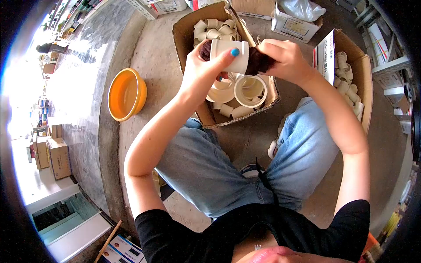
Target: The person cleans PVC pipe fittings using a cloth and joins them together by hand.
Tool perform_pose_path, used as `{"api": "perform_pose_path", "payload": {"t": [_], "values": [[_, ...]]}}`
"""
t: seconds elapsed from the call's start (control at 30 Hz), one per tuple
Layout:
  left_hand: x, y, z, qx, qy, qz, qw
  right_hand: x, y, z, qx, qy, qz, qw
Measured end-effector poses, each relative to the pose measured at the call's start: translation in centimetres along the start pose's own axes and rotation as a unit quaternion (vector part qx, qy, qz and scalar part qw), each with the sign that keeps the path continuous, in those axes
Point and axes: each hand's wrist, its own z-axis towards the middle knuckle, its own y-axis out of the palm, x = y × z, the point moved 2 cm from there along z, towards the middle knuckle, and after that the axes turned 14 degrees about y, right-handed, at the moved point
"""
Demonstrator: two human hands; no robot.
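Note:
My left hand is wrapped round a white plastic pipe coupling, its blue-nailed thumb lying across the side. A dark brown cloth shows at both ends of the coupling; whether it runs right through is hidden. My right hand grips the cloth at the coupling's right end. Below my hands stands an open cardboard box of white pipe fittings. Two big fittings sit at its near end, among them a wide ring-mouthed one, with smaller elbows heaped at the far end.
Another cardboard box with white fittings stands to the right. An orange basin is on the concrete floor at left. More cartons, one topped by a clear plastic bag, line the back. My jeans-clad legs flank the near box edge.

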Motion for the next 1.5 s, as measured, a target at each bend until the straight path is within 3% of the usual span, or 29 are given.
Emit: {"api": "perform_pose_path", "payload": {"t": [0.03,0.07,0.1,0.13,0.2,0.27,0.3,0.4,0.43,0.5,0.53,0.63,0.67,0.73,0.8,0.87,0.93,1.0,1.13,1.3,1.4,1.43,1.5], "values": [[0.2,0.0,0.0,-0.005,0.027,0.035,0.999,-0.1,0.1,0.0,-0.008,0.037,0.032,0.999],[0.5,0.1,0.0,-0.011,0.054,0.07,0.996,0.0,0.2,-0.1,-0.062,0.164,0.132,0.976],[1.0,0.2,0.0,-0.023,0.056,0.09,0.994,-0.2,0.3,-0.3,-0.115,0.288,0.227,0.923],[0.9,0.1,0.2,-0.04,0.123,0.113,0.985,-0.2,0.4,-0.3,-0.164,0.402,0.316,0.844],[0.6,0.1,0.4,-0.074,0.255,0.159,0.951,0.1,0.5,-0.2,-0.198,0.47,0.431,0.744],[0.9,0.2,0.4,-0.08,0.246,0.172,0.95,1.0,1.2,-0.7,-0.218,0.499,0.572,0.614],[1.0,0.2,0.4,-0.084,0.262,0.2,0.94,1.1,1.3,-0.6,-0.24,0.473,0.596,0.603],[0.6,0.3,0.7,-0.06,0.267,0.218,0.937,1.3,0.2,-0.1,-0.213,0.526,0.441,0.695],[0.3,0.5,0.9,-0.044,0.261,0.213,0.941,1.0,-0.2,0.1,-0.161,0.467,0.396,0.774],[0.0,0.4,1.2,0.019,0.156,0.179,0.971,0.4,-1.3,0.7,-0.015,0.288,0.163,0.944],[0.1,0.4,1.3,0.038,0.117,0.167,0.978,-0.7,-2.0,1.1,0.041,0.169,0.028,0.984],[-1.4,0.0,1.8,0.026,0.141,0.222,0.964,-2.4,-0.7,1.4,-0.017,0.11,0.012,0.994],[-1.9,0.1,1.8,0.011,0.148,0.254,0.956,-2.5,0.2,1.1,-0.011,0.077,-0.063,0.995],[-2.1,0.8,1.5,0.002,0.161,0.198,0.967,-2.3,1.3,0.6,-0.029,0.152,-0.056,0.986],[-2.0,1.1,1.2,-0.023,0.063,0.117,0.991,-1.1,1.7,0.4,-0.024,0.152,-0.053,0.987],[-0.3,0.6,1.3,-0.088,0.035,0.064,0.993,-0.1,1.3,0.4,-0.021,0.164,-0.029,0.986],[1.0,0.1,1.1,-0.106,0.129,0.129,0.977,0.1,0.4,0.7,-0.028,0.184,0.017,0.982],[2.8,-0.7,1.2,-0.116,0.334,0.302,0.885,0.1,0.3,0.8,-0.031,0.2,0.019,0.979],[2.4,0.0,0.7,-0.168,0.419,0.348,0.821,-1.2,0.2,0.5,-0.095,0.236,0.002,0.967],[2.4,0.6,0.1,-0.215,0.331,0.314,0.864,-1.3,0.6,0.2,-0.115,0.239,0.012,0.964],[2.1,0.2,0.5,-0.239,0.424,0.361,0.796,-1.0,0.7,0.0,-0.143,0.233,0.05,0.961],[2.6,0.1,0.6,-0.262,0.486,0.381,0.741,-1.0,0.8,0.0,-0.156,0.226,0.061,0.96],[2.6,0.2,0.4,-0.287,0.537,0.389,0.691,-1.3,0.7,0.1,-0.169,0.227,0.104,0.953]]}}
